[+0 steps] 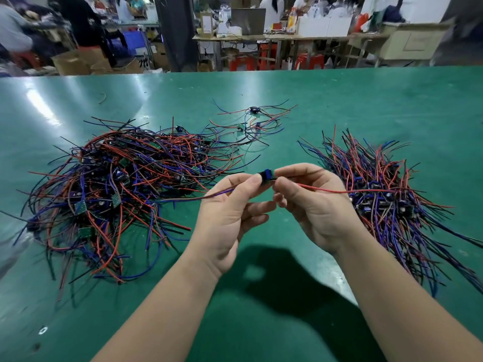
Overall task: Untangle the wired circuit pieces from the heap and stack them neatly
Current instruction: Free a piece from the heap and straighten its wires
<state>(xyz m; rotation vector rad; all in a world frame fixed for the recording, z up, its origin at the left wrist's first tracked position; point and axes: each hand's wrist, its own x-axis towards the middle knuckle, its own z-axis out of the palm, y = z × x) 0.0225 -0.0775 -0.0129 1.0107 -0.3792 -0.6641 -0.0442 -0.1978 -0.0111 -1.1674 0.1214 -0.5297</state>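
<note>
A small wired circuit piece (266, 175) with a blue part is held above the table between both hands. My left hand (230, 212) pinches its left end, where purple wires trail left. My right hand (311, 202) pinches its right end, where a red wire runs right. A big tangled heap (122, 184) of red, blue and black wired pieces lies on the left. On the right lies an ordered stack (384, 199), its wires fanned out to both ends.
A few loose wired pieces (251, 121) lie farther back in the middle of the green table (261, 296). Beyond the table's far edge are other benches, boxes, red stools and people at work.
</note>
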